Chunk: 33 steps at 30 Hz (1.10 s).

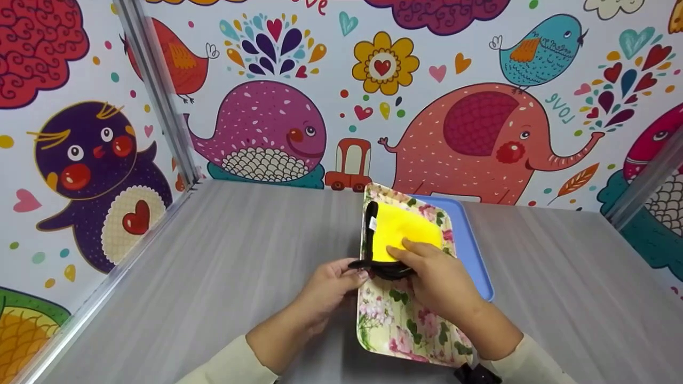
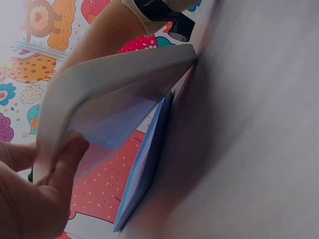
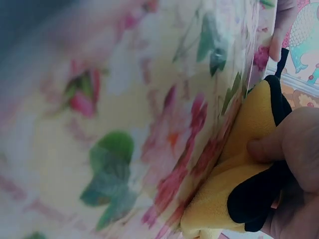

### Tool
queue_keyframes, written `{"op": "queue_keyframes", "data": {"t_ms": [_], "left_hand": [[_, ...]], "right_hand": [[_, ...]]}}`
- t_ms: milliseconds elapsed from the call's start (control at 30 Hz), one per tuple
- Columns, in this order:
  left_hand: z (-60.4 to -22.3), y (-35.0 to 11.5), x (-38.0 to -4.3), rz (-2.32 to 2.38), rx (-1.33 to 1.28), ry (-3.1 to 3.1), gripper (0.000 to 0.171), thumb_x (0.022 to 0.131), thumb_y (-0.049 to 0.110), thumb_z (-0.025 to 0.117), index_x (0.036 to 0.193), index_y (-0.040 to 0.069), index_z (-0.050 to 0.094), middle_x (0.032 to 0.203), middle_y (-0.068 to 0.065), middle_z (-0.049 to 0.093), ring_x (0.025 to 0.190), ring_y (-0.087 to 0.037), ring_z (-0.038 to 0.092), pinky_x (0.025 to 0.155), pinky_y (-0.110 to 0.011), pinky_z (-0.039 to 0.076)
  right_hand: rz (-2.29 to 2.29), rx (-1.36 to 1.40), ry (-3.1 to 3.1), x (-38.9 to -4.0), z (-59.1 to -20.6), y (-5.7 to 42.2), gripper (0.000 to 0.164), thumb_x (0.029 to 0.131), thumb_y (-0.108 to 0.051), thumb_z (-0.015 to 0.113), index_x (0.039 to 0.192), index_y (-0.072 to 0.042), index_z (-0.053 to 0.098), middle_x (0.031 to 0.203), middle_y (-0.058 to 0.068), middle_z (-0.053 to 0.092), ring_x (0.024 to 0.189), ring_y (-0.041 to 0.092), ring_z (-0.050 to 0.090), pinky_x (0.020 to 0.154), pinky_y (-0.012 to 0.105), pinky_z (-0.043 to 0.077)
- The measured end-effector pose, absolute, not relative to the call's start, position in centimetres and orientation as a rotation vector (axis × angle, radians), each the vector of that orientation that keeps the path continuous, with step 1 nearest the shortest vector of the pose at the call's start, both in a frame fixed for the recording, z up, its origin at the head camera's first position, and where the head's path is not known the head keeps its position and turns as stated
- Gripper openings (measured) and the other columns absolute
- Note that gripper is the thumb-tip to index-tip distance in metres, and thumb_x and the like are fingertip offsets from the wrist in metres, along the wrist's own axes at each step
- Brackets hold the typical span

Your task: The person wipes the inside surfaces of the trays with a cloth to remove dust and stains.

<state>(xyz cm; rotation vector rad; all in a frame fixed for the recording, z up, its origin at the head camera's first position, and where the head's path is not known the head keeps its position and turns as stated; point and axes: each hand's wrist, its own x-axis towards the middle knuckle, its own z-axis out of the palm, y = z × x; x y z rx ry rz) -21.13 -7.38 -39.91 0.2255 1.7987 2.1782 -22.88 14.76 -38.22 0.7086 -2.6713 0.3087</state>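
A flower-patterned tray (image 1: pixel 384 330) is held tilted up off the table, its printed side towards me. My left hand (image 1: pixel 325 288) pinches its left rim; in the left wrist view the thumb (image 2: pixel 70 154) lies against the tray's pale underside (image 2: pixel 65 94). A folded yellow cloth (image 1: pixel 397 224) with black edging and a small white label lies against the printed face. My right hand (image 1: pixel 445 277) grips this cloth, and the right wrist view shows its digits curled on the black-edged yellow fabric (image 3: pixel 239 144). Behind the flowered tray, a blue tray (image 1: pixel 472 250) is partly hidden.
The grey wood-grain table (image 1: pixel 240 240) extends to both sides. Cartoon-printed wall panels (image 1: pixel 331 106) stand at the back and sides, with metal corner posts (image 1: pixel 160 96). The blue tray lies flat on the table, right of centre.
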Motion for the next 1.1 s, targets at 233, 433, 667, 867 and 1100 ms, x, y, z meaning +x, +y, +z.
{"op": "queue_keyframes", "data": {"t_ms": [233,433,667,867,1100], "left_hand": [[-39.7,-7.3,-21.0,2.161,0.187,1.818,0.046,0.1,0.005,0.061,0.142,-0.011,0.053,0.126,-0.019,0.073,0.09,-0.013,0.073,0.084,-0.034,0.063],[-39.8,-7.2,-21.0,2.158,0.169,1.835,0.043,0.099,0.002,0.061,0.14,-0.01,0.056,0.125,-0.017,0.073,0.09,-0.012,0.072,0.084,-0.032,0.062],[-39.9,-7.3,-21.0,2.168,0.209,1.848,0.041,0.104,0.007,0.053,0.14,-0.012,0.055,0.123,-0.017,0.074,0.095,-0.013,0.072,0.089,-0.036,0.062],[-39.9,-7.4,-21.0,2.182,0.204,1.805,0.045,0.102,0.009,0.058,0.141,-0.012,0.053,0.126,-0.019,0.073,0.093,-0.011,0.073,0.086,-0.029,0.061],[-39.8,-7.4,-21.0,2.195,0.224,1.801,0.047,0.101,0.011,0.059,0.142,-0.012,0.053,0.122,-0.017,0.074,0.094,-0.012,0.073,0.087,-0.03,0.061]], "right_hand": [[0.324,0.714,-2.717,-22.3,-37.7,14.2,0.057,0.082,-0.01,0.086,0.136,-0.025,0.071,0.14,0.012,0.067,0.126,0.034,0.066,0.099,0.054,0.057],[0.315,0.755,-2.721,-22.0,-37.7,14.1,0.06,0.082,-0.009,0.086,0.137,-0.028,0.07,0.142,0.012,0.066,0.129,0.033,0.064,0.101,0.053,0.056],[0.311,0.854,-2.706,-22.0,-37.5,14.7,0.063,0.082,0.004,0.079,0.136,-0.027,0.07,0.144,0.01,0.065,0.128,0.035,0.064,0.101,0.052,0.055],[0.332,1.0,-2.644,-22.6,-37.2,15.9,0.065,0.076,0.013,0.077,0.129,-0.024,0.075,0.141,0.01,0.067,0.127,0.037,0.065,0.101,0.051,0.055],[0.396,1.095,-2.602,-23.5,-37.1,17.3,0.064,0.075,0.021,0.068,0.122,-0.021,0.079,0.14,0.008,0.067,0.128,0.033,0.064,0.102,0.048,0.055]]}}
